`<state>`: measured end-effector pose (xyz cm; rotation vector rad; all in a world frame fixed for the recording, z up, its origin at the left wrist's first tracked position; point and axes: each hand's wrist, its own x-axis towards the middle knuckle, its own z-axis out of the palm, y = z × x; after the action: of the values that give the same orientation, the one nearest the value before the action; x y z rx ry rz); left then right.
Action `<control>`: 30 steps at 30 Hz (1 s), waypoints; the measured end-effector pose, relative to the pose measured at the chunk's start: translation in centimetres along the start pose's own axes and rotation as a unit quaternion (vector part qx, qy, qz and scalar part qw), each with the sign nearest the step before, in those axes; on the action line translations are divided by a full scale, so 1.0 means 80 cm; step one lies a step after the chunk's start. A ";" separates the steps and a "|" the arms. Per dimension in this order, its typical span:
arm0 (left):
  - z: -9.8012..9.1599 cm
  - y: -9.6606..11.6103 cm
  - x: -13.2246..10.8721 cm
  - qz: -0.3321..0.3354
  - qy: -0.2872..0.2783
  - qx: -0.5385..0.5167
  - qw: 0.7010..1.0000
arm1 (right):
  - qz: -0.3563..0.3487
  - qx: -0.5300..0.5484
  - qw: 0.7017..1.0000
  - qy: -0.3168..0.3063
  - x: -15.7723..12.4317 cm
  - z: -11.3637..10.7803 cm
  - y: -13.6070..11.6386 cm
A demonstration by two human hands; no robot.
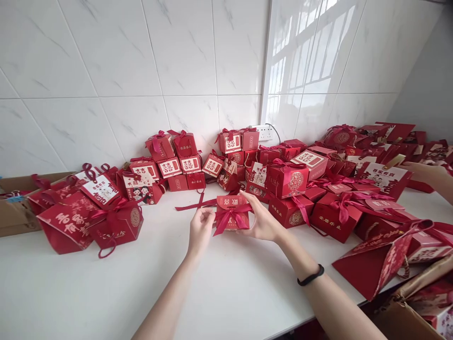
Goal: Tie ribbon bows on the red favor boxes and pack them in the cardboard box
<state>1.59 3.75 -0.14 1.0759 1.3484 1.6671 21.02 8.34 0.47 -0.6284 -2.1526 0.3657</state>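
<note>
In the middle of the white table (148, 283) is a small red gift box (226, 202) with gold characters and a dark red ribbon bow (231, 218) across its front. My right hand (264, 219) grips the box's right side, thumb on top and fingers at the lower edge. At the left, my left hand (203, 224) is closed in a pinch beside the bow's left part; it appears to have the ribbon between its fingertips, though the grip is partly hidden. A loose ribbon length (187, 207) trails leftward behind the box.
Several red gift boxes (170, 167) are stacked along the tiled wall, with more piled at right (332, 212). Larger boxes (116, 226) stand at left beside a cardboard carton (17, 217). Another person's hand (424, 172) touches items far right. An open carton (406, 316) sits below the table edge.
</note>
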 end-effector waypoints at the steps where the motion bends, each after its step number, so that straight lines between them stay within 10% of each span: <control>1: 0.000 0.002 -0.001 -0.006 0.006 -0.004 1.000 | -0.001 -0.002 1.000 -0.002 0.000 0.000 -0.001; 12: 0.009 0.009 -0.012 -0.009 -0.125 -0.004 0.992 | -0.073 -0.052 0.996 -0.021 -0.004 0.008 -0.012; 19: 0.001 -0.009 0.002 -0.021 -0.051 -0.002 0.998 | 0.007 -0.154 0.988 0.029 -0.014 0.000 -0.020; 30: 0.007 -0.012 -0.005 0.063 -0.108 0.291 0.949 | 0.181 -0.252 0.921 0.234 -0.214 -0.096 -0.183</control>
<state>2.27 3.77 -1.07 1.6562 1.6971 1.2038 31.53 -13.00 0.75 -1.2741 -1.6560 -0.1567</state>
